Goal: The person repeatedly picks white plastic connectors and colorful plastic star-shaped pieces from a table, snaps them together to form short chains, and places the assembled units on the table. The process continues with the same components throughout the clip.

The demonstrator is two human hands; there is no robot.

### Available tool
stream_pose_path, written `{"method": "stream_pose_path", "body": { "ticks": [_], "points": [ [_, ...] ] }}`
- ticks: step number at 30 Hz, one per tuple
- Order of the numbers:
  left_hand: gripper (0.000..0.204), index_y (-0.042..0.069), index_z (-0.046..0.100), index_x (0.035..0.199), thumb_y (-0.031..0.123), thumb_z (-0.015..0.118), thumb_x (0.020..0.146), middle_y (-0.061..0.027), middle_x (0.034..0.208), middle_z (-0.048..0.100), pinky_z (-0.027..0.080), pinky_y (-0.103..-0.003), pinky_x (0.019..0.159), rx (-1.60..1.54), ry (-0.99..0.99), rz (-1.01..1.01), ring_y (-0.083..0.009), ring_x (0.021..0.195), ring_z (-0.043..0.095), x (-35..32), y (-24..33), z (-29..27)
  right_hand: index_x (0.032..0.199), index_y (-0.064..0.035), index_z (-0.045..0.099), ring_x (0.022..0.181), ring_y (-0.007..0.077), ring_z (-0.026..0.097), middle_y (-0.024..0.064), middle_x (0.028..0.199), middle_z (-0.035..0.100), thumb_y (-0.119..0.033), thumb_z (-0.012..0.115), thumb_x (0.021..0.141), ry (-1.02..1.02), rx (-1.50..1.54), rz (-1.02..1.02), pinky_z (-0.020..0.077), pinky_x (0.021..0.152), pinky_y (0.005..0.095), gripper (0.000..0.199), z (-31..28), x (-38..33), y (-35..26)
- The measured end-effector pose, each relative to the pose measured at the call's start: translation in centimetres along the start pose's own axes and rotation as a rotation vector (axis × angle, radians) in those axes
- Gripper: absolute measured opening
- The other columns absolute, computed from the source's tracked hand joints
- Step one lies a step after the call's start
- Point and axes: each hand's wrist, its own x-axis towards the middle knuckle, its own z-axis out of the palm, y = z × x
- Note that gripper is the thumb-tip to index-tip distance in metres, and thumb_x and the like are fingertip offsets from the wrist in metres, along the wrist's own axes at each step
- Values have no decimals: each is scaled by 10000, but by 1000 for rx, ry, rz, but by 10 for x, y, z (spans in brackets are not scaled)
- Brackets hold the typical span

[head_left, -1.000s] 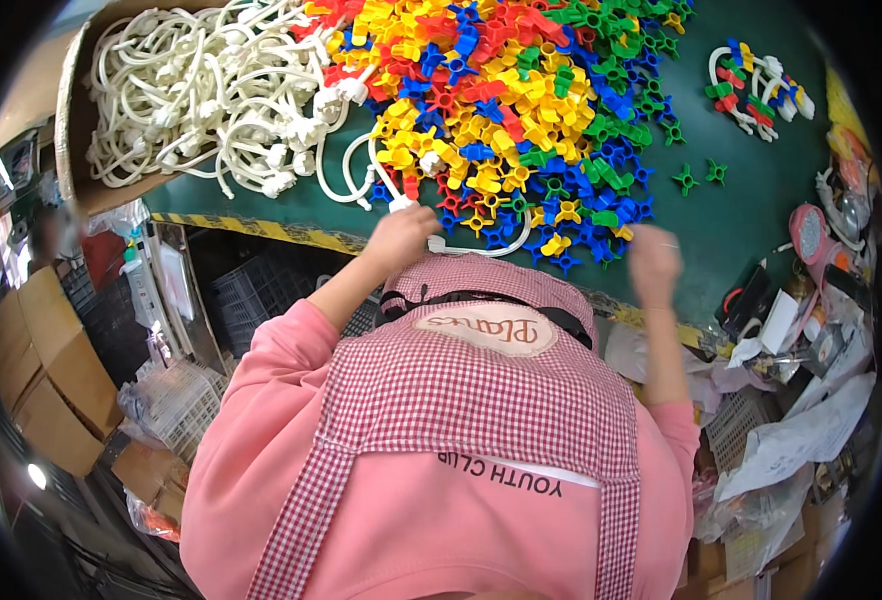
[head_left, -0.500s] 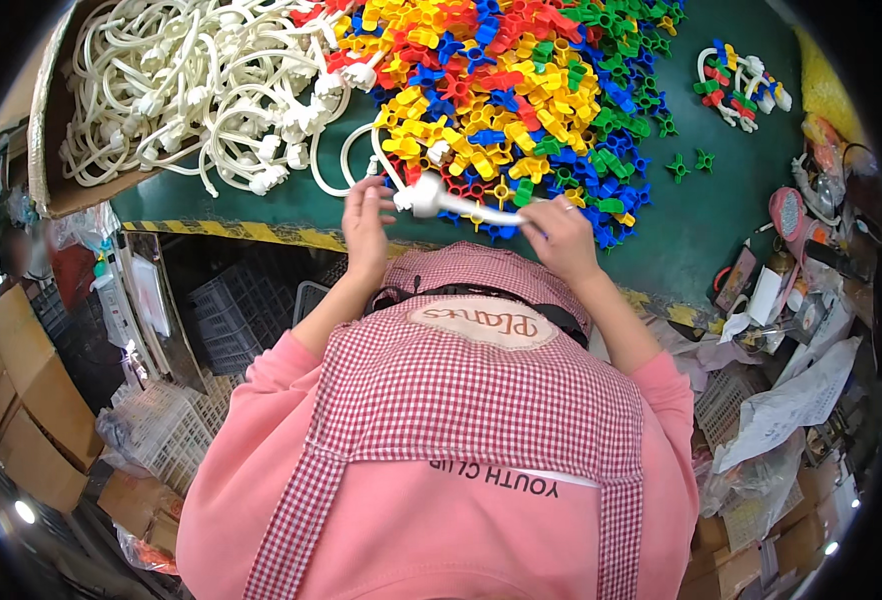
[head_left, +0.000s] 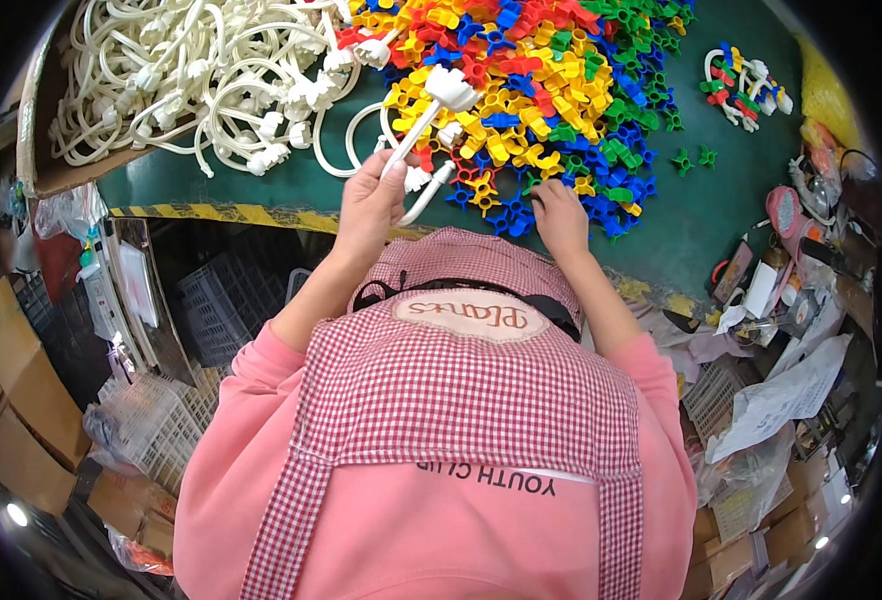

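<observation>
My left hand (head_left: 369,208) is closed round a white flexible tube (head_left: 417,135). The tube's scalloped, cup-like end piece points up and away over the pile, and its other end curves out to the right below. My right hand (head_left: 561,216) is at the near edge of a heap of small plastic pieces (head_left: 521,105) in red, yellow, blue and green, shaped like rings with prongs. Its fingers are curled down among blue and green pieces; whatever lies between them is hidden.
A cardboard box (head_left: 33,120) at the far left spills many similar white tubes (head_left: 181,90). Two loose green pieces (head_left: 695,160) and a white tube strung with coloured pieces (head_left: 741,88) lie at right. Tools and plastic bags (head_left: 776,400) crowd the right side. Yellow-black tape (head_left: 231,212) marks the table's front edge.
The white tube has passed from my right hand to my left, its cup-like end now turned up and away. My right hand has come down to the near edge of the coloured heap.
</observation>
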Motion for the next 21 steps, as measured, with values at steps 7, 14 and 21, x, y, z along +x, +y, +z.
{"method": "stream_pose_path", "body": {
  "ticks": [7,14,21],
  "points": [
    [264,8,543,1072,241,480,965,76,622,345,222,-173,459,88,42,171,-6,502,270,-18,0,-11,933,-77,619,858,240,540,53,921,565,-66,617,726,108,-346,-107,474,710,325,207,27,4,13],
    [260,3,551,1065,234,490,961,77,627,358,232,-170,460,101,45,170,-3,505,280,-20,6,-20,928,-67,622,883,255,541,59,925,557,-23,597,696,92,-19,-213,451,722,356,238,13,24,-32],
    [257,10,550,1050,243,496,958,81,622,349,211,-173,454,81,13,169,-5,496,269,-15,10,-30,895,-73,619,911,244,525,65,915,528,-75,626,674,-64,-245,-196,447,780,363,221,29,44,-34]
  ]
}}
